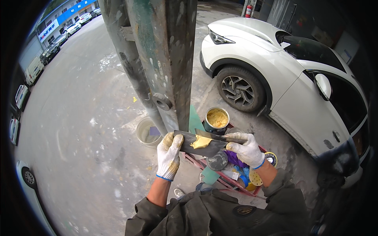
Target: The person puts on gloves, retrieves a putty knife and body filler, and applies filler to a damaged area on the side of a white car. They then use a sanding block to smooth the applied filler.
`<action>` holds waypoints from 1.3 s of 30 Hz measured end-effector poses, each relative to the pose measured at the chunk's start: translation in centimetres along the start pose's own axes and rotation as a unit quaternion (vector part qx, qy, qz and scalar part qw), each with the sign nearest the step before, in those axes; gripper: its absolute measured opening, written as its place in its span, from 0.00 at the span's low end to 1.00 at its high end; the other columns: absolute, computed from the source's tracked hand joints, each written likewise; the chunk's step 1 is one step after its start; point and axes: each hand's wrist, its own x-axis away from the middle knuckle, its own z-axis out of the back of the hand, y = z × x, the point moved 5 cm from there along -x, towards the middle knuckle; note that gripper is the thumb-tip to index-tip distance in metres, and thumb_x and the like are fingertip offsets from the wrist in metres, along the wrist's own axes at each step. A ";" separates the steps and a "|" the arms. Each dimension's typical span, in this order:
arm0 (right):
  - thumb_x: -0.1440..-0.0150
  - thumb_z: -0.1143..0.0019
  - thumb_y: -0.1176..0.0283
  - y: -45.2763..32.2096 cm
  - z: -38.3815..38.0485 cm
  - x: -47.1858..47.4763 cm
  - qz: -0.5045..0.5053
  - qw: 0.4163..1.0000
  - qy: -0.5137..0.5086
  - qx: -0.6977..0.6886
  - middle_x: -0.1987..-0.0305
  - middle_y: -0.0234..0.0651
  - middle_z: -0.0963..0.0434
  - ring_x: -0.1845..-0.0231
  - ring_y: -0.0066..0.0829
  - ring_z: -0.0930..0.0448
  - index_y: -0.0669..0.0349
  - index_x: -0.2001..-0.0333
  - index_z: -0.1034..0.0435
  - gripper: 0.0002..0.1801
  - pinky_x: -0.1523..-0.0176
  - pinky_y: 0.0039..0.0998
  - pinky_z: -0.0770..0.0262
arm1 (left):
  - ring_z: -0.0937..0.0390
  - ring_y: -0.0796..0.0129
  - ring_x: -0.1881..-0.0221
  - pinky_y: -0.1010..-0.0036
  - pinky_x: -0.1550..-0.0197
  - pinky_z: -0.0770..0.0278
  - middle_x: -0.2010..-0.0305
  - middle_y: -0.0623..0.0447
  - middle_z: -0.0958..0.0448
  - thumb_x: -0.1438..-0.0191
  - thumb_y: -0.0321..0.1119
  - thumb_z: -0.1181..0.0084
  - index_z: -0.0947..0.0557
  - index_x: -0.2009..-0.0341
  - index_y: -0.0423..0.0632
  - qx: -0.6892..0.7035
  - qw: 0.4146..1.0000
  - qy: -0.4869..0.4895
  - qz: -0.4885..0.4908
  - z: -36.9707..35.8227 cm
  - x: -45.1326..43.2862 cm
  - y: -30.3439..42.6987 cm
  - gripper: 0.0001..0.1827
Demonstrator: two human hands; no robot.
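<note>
My left hand (pixel 169 157), in a stained white knit glove, grips a dark flat putty spreader (pixel 186 143) by its left end. A lump of yellow body filler (pixel 202 141) lies on that blade. My right hand (pixel 248 150), gloved alike, pinches a second dark spreader (pixel 211 135), whose blade slants across behind the filler and over the first one. Just beyond the hands stands an open can of yellow filler (pixel 217 118). Below my right hand, a red metal-framed cart (pixel 198 162) carries a round grey lid (pixel 217 160), purple cloth (pixel 234 158) and a yellow perforated sanding disc (pixel 255 177).
A paint-spotted steel post (pixel 156 59) rises directly ahead. At its foot sits a pale bucket (pixel 144 137). To the right is a white car (pixel 283 76) with a dark patch on its rear side (pixel 336 156). Several parked vehicles (pixel 51 51) line the left.
</note>
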 end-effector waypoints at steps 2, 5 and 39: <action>0.45 0.43 0.81 -0.4 0.8 -0.4 -0.026 0.995 -0.012 0.099 0.58 0.38 0.20 0.56 0.23 0.21 0.71 0.50 0.28 0.17 0.51 0.25 0.23 | 0.29 0.78 0.65 0.80 0.61 0.31 0.67 0.58 0.24 0.42 0.28 0.43 0.21 0.63 0.40 -0.015 1.000 0.021 0.009 0.3 -0.1 0.4 0.05; 0.44 0.45 0.79 0.3 2.2 -0.5 -0.020 0.989 0.089 -0.119 0.57 0.41 0.21 0.60 0.29 0.18 0.72 0.51 0.31 0.16 0.55 0.31 0.18 | 0.28 0.78 0.66 0.79 0.61 0.30 0.67 0.59 0.24 0.42 0.29 0.43 0.20 0.64 0.40 -0.014 0.997 -0.011 0.071 -0.3 -0.4 -0.1 0.06; 0.39 0.45 0.70 23.7 -3.8 2.8 -0.188 0.952 0.098 -0.220 0.58 0.27 0.23 0.60 0.15 0.26 0.66 0.51 0.28 0.15 0.55 0.20 0.28 | 0.21 0.67 0.64 0.71 0.63 0.18 0.60 0.51 0.21 0.43 0.35 0.42 0.23 0.56 0.42 -0.021 0.947 0.044 0.317 8.3 6.3 -12.6 0.13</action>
